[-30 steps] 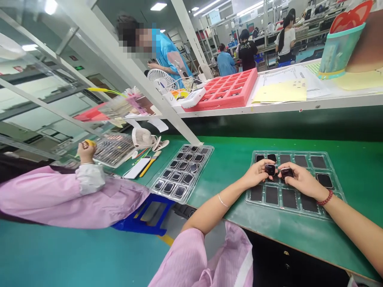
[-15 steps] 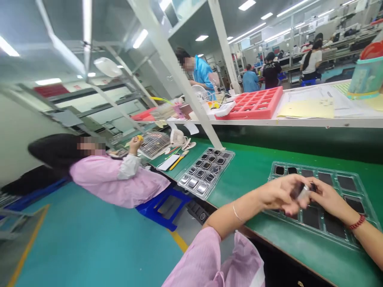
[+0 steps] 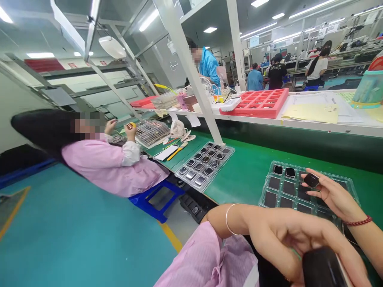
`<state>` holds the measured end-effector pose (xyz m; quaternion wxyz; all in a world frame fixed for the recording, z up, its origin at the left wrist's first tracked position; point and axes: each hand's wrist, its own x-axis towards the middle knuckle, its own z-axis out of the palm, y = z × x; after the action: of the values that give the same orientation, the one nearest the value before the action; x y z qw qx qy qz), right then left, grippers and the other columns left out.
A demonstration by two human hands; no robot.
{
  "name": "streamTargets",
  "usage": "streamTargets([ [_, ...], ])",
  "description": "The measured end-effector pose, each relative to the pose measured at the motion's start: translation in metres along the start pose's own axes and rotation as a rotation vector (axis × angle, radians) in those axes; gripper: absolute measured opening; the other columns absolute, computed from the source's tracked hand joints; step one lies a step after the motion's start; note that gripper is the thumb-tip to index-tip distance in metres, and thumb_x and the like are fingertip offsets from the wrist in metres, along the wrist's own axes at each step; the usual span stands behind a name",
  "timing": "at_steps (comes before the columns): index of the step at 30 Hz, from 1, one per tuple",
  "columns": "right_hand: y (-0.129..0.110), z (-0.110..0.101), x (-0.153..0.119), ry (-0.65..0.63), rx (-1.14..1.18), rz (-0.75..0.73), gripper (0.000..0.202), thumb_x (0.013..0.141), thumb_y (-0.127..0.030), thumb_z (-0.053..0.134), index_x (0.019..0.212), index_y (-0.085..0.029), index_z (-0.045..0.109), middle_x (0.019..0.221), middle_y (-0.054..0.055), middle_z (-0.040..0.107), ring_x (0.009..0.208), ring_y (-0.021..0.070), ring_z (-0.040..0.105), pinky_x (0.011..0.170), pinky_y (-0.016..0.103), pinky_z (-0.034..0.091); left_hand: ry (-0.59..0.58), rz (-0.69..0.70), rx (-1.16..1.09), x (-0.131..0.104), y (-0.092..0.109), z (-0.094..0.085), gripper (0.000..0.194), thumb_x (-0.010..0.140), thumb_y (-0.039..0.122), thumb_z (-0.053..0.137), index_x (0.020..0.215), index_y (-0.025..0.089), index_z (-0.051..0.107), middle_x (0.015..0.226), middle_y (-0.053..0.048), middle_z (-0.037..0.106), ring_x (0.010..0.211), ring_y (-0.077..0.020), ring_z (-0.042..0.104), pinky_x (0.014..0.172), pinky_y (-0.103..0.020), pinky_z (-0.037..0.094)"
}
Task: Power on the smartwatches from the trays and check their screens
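Note:
Close to the camera at the lower right, my left hand [image 3: 281, 235] is curled round a rounded black object [image 3: 321, 268], its fingers partly cut off by the frame edge. My right hand [image 3: 338, 195], with a red bracelet, pinches a small dark square watch-like piece [image 3: 311, 180] above a clear plastic tray [image 3: 265, 191]. Two glossy black square pieces [image 3: 290, 172] lie side by side in that tray's back left compartments. Other visible compartments show flat dark surfaces. The left forearm hides the tray's near part.
Another clear tray [image 3: 191, 184] with several square pieces lies left on the green table [image 3: 236, 175]. Beyond it are a phone [image 3: 166, 153], a brush [image 3: 177, 151] and a small fan [image 3: 177, 128]. A person in pink [image 3: 101, 163] sits at the left. A slanted post [image 3: 191, 71] meets the table.
My hands have parted: the left came nearer the camera with a black object, while the right holds a dark piece over the tray. The seated person's other hand is now raised.

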<state>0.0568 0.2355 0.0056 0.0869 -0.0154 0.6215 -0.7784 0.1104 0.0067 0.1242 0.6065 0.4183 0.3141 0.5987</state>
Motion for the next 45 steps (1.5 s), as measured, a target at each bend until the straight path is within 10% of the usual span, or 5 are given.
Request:
streamTargets([
  [8,-0.099,0.071,-0.122,-0.234,0.194,-0.225,0.036,0.076,-0.046,0.08,0.102,-0.026,0.067,0.094,0.005,0.062,0.067,0.0157,0.064,0.052,0.023,0.054,0.861,0.241,0.36,-0.008,-0.01,-0.109,0.067,0.055,0.005,0.06,0.12,0.02,0.046,0.097,-0.005,0.067,0.066,-0.0117,0.066,0.051,-0.017,0.042],
  [16,-0.097,0.115,-0.186,-0.307,0.463,-0.158,0.04,0.066,-0.031,0.091,0.094,-0.022,0.064,0.089,-0.001,0.054,0.06,0.0028,0.048,0.055,0.014,0.039,0.942,0.076,0.477,0.005,-0.061,-0.167,0.061,0.065,0.018,0.062,0.123,0.016,0.042,0.099,-0.007,0.066,0.066,-0.0124,0.066,0.052,-0.021,0.042],
  [23,-0.1,0.08,-0.124,-0.13,0.215,-0.206,0.038,0.084,-0.05,0.072,0.107,-0.02,0.066,0.101,0.009,0.069,0.068,0.0166,0.069,0.055,0.024,0.055,1.023,0.12,0.494,0.003,-0.07,-0.167,0.035,0.074,0.025,0.061,0.106,0.013,0.052,0.083,-0.004,0.067,0.052,-0.0079,0.059,0.045,-0.018,0.035],
  [29,-0.033,0.003,-0.034,0.127,-0.02,-0.037,0.041,0.081,-0.035,0.076,0.118,-0.023,0.063,0.114,0.01,0.071,0.08,0.0188,0.073,0.064,0.026,0.06,1.015,0.116,0.455,0.004,-0.075,-0.168,0.05,0.064,0.006,0.057,0.113,0.017,0.052,0.094,-0.004,0.067,0.068,-0.0122,0.067,0.056,-0.02,0.044],
  [45,-0.014,-0.002,-0.031,0.113,-0.083,-0.029,0.038,0.079,-0.039,0.077,0.11,-0.022,0.063,0.094,0.007,0.073,0.059,0.0136,0.066,0.055,0.026,0.055,0.959,0.134,0.441,0.003,-0.069,-0.162,0.039,0.078,0.033,0.067,0.111,0.013,0.057,0.089,-0.009,0.07,0.061,-0.0122,0.066,0.049,-0.018,0.039],
])
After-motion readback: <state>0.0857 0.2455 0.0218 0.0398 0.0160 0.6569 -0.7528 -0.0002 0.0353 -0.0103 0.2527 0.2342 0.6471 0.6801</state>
